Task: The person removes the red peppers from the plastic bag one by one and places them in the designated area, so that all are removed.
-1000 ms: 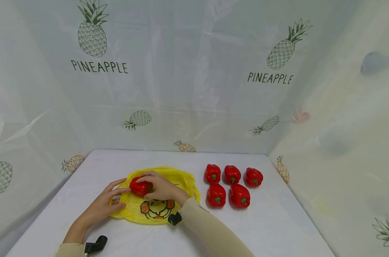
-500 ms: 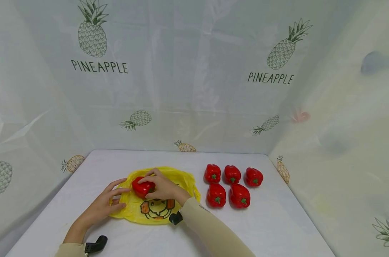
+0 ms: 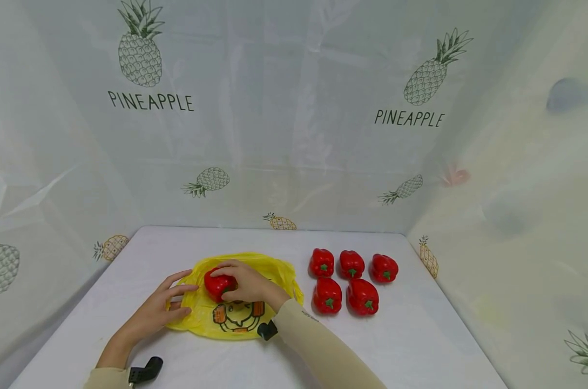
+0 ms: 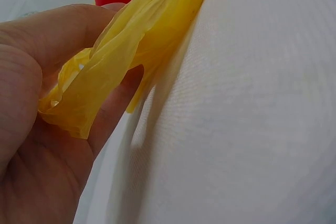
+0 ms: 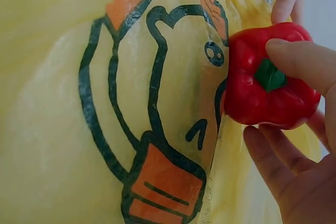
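A yellow plastic bag [image 3: 200, 320] with a printed cartoon figure lies flat on the table at centre left. My left hand [image 3: 150, 314] holds the bag's left edge; in the left wrist view the thin yellow film [image 4: 113, 85] runs between its thumb and fingers. Over the bag, my right hand [image 3: 249, 284] grips a red bell pepper [image 3: 217, 287]. Seen from the right wrist, the thumb lies across the pepper's [image 5: 244, 100] stem side, and other fingers support it from below. The green stem faces that camera.
Several more red bell peppers [image 3: 327, 296] stand in two rows to the right of the bag, close to the right forearm. The white table [image 3: 410, 324] meets a pale curtain [image 3: 294, 135] with pineapple prints at the back and sides.
My right hand has turned the bell pepper and shifted it slightly rightward over the bag. The left hand stays at the bag's edge, and the other peppers have not moved.
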`<state>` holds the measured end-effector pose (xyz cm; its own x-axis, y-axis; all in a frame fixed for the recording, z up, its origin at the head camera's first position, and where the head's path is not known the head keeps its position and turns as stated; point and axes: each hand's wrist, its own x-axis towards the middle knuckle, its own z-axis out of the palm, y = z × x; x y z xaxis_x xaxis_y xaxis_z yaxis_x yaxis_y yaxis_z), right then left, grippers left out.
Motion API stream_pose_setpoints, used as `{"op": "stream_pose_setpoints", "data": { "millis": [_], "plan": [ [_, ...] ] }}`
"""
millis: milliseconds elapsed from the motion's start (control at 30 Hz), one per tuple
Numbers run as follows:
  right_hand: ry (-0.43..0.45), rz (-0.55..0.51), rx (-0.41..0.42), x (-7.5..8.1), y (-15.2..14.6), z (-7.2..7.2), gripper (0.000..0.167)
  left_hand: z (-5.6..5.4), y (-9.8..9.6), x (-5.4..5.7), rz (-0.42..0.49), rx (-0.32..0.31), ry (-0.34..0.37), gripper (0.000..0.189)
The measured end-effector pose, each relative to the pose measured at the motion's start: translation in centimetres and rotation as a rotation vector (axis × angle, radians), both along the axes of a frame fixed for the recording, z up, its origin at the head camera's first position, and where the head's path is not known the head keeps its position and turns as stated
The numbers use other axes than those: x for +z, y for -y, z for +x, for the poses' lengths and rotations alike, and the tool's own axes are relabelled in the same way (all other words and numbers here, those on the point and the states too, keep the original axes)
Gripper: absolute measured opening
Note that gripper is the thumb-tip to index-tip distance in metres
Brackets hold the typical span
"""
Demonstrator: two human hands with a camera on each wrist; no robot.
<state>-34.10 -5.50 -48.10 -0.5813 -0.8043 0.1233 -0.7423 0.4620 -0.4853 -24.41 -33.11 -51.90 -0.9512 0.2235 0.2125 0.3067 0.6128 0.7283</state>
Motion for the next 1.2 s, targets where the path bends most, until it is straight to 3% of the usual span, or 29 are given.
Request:
{"op": "stream_pose_setpoints", "data": {
  "millis": [500, 1200],
  "plan": [
    [0.06, -0.015, -0.092, 0.4, -0.3, 0.4, 0.051, 0.0, 0.0, -0.1, -0.001, 0.009, 0.007, 0.045],
    [0.093, -0.004, -0.045, 0.9, -1.6, 0.4, 0.053, -0.1, -0.1, -0.1, -0.019, 0.013, -0.003, 0.045]
  ]
}}
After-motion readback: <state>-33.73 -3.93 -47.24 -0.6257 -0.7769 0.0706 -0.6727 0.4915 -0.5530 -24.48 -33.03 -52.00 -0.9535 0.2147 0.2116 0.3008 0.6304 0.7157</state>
